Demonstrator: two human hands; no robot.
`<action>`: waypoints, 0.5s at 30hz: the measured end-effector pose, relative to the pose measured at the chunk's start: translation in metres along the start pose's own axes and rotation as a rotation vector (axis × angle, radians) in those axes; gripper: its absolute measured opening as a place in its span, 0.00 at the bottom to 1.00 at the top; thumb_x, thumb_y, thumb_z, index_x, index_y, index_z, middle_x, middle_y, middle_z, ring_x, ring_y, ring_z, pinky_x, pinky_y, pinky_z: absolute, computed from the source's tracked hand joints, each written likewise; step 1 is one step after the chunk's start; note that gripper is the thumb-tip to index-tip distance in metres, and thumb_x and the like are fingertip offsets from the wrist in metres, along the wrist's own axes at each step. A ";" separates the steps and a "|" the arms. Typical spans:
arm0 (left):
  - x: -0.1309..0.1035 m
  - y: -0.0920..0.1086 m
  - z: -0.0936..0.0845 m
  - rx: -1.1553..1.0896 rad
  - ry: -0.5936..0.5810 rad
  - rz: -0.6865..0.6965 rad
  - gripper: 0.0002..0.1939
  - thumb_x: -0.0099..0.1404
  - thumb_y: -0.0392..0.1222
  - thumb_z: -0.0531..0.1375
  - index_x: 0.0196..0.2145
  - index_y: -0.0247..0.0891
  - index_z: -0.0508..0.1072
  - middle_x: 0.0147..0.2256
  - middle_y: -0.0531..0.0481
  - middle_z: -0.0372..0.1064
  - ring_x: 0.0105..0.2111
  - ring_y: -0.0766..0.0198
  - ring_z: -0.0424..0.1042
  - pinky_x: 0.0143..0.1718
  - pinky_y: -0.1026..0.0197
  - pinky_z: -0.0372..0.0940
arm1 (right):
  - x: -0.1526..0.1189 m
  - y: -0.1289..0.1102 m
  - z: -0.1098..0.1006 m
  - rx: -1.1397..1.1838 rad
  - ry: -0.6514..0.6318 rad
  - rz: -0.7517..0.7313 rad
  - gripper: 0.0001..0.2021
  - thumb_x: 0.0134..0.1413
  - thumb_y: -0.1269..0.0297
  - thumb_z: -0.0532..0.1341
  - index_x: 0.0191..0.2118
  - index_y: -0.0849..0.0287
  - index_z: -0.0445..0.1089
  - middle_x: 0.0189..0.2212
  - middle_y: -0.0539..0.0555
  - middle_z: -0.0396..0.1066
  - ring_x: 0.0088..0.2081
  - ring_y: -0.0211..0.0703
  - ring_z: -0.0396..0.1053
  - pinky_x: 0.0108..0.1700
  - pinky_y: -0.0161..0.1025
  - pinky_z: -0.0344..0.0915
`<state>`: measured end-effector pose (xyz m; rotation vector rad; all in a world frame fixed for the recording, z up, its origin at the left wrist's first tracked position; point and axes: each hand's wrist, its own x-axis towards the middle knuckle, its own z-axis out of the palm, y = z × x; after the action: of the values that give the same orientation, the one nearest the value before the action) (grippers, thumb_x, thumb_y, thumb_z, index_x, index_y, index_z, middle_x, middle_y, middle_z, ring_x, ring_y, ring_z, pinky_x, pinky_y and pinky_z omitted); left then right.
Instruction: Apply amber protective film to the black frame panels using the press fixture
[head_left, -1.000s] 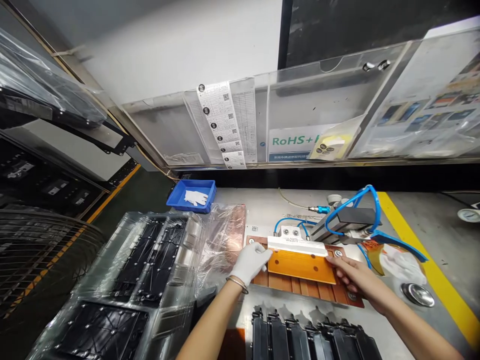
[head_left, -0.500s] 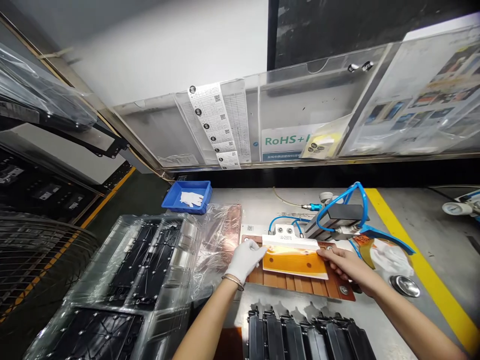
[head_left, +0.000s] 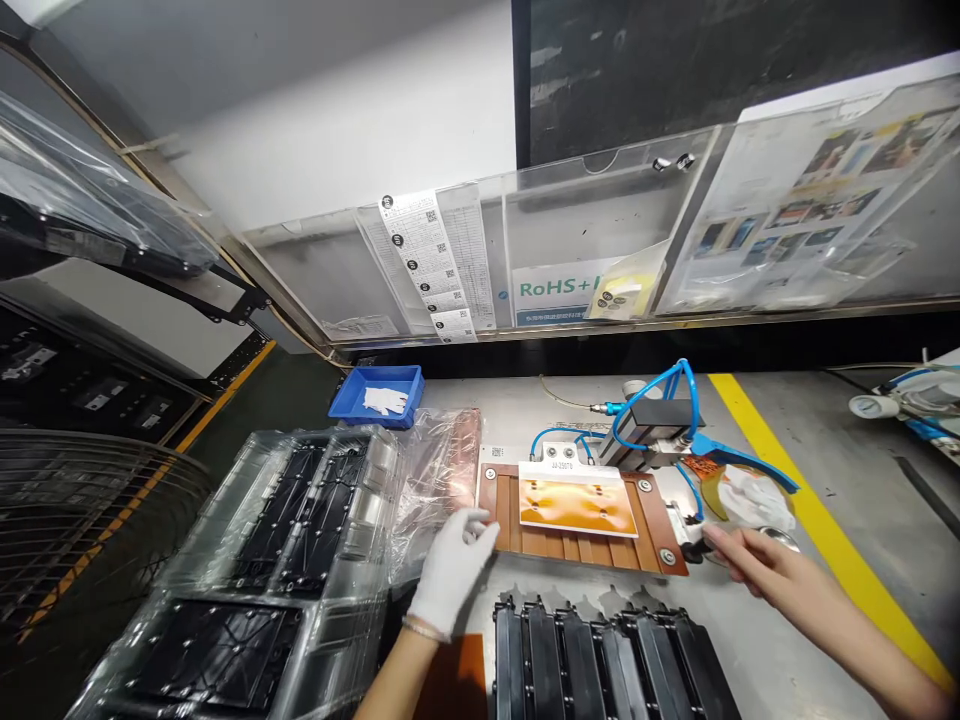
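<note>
My left hand (head_left: 456,568), in a white glove, is loosely curled with a gap between thumb and fingers, just off the left end of a brown grooved fixture (head_left: 504,530). It holds nothing that I can see. Against the fixture's white block marked JJ-25070 (head_left: 561,466) rests an amber film on a white backing (head_left: 577,505), untouched by either hand. My bare right hand (head_left: 765,572) has its fingers stretched out at a small black knob (head_left: 696,550) beside the fixture's right end. Whether the fingertips press the knob is hard to see.
Black ribbed plastic parts (head_left: 600,660) stand in a row before the fixture. Clear trays (head_left: 367,530) with black panels lie left. Behind are a blue bin (head_left: 345,400) with a white glove, a plastic bag (head_left: 431,460) and a pneumatic unit (head_left: 649,425) with blue hoses.
Both hands have let go of the amber film, which stays on the fixture's white block. My left hand has drawn down and left; my right hand has moved right to the black knob.
</note>
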<state>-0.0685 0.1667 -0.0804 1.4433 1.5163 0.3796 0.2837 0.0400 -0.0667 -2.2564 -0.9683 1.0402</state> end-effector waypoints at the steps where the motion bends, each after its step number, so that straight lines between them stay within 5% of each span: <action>1: -0.020 -0.006 0.001 0.028 -0.020 -0.001 0.19 0.60 0.51 0.58 0.46 0.40 0.72 0.37 0.49 0.73 0.37 0.60 0.71 0.45 0.56 0.64 | -0.013 0.010 0.001 0.002 -0.005 0.012 0.30 0.42 0.26 0.52 0.19 0.52 0.62 0.19 0.53 0.64 0.25 0.49 0.62 0.32 0.47 0.61; 6: -0.111 -0.040 0.029 0.245 -0.159 -0.192 0.44 0.52 0.42 0.61 0.66 0.49 0.53 0.63 0.45 0.60 0.58 0.46 0.65 0.58 0.47 0.58 | -0.063 0.070 0.020 0.100 -0.046 0.107 0.28 0.47 0.29 0.52 0.18 0.48 0.65 0.21 0.56 0.65 0.25 0.53 0.64 0.30 0.49 0.64; 10: -0.133 -0.055 0.040 0.346 -0.245 -0.349 0.36 0.54 0.43 0.58 0.62 0.53 0.58 0.49 0.41 0.74 0.45 0.40 0.75 0.47 0.42 0.63 | -0.079 0.090 0.032 0.136 -0.092 0.109 0.28 0.46 0.30 0.54 0.19 0.51 0.66 0.20 0.54 0.65 0.23 0.49 0.63 0.27 0.45 0.65; 13: -0.126 -0.064 0.020 0.366 -0.257 -0.285 0.22 0.56 0.44 0.56 0.51 0.47 0.67 0.37 0.42 0.78 0.41 0.40 0.76 0.43 0.44 0.65 | -0.082 0.089 0.032 0.160 -0.091 0.074 0.28 0.47 0.31 0.55 0.20 0.54 0.66 0.20 0.53 0.65 0.23 0.45 0.63 0.26 0.40 0.64; 15: -0.121 -0.066 -0.001 0.284 -0.203 -0.301 0.22 0.56 0.43 0.57 0.50 0.42 0.65 0.38 0.41 0.78 0.40 0.44 0.77 0.44 0.46 0.65 | -0.084 0.090 0.030 0.191 -0.044 0.062 0.28 0.46 0.32 0.57 0.19 0.54 0.67 0.19 0.53 0.65 0.22 0.44 0.62 0.25 0.38 0.64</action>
<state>-0.1294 0.0426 -0.0799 1.3897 1.6335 -0.1659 0.2574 -0.0782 -0.1054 -2.1265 -0.7855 1.1614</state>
